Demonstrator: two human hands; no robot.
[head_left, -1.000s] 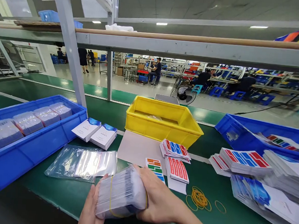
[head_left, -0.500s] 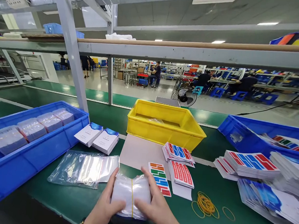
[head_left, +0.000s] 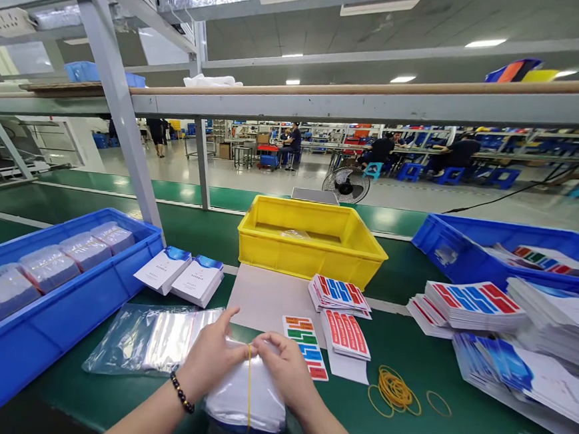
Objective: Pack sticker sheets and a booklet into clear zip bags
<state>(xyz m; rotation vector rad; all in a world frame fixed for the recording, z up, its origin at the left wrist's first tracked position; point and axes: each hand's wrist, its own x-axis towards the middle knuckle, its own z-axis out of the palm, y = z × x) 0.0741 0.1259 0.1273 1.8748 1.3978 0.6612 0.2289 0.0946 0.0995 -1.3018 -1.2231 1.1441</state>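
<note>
A thick bundle of clear plastic bags [head_left: 235, 400] stands at the table's near edge, with a yellow rubber band [head_left: 249, 394] running round its middle. My left hand [head_left: 211, 358] grips the bundle's far left corner, its thumb at the band and its index finger raised. With thumb and fingertips together, my right hand [head_left: 285, 370] pinches the band at the bundle's far edge. Left of the bundle lies a large clear bag of flat plastic bags [head_left: 159, 340]. A colour-striped card [head_left: 305, 345] lies just beyond my right hand.
A blue bin [head_left: 114, 283] of banded bundles stands left; a yellow bin [head_left: 311, 255] stands ahead. Two booklet stacks [head_left: 198, 280], red-printed cards [head_left: 346, 335] and loose rubber bands [head_left: 393, 389] lie around. Card stacks [head_left: 476, 305] and another blue bin [head_left: 467, 248] occupy the right.
Both hands have moved from the bundle's sides to its far edge, where the fingers now meet at the rubber band. The view has shifted slightly right.
</note>
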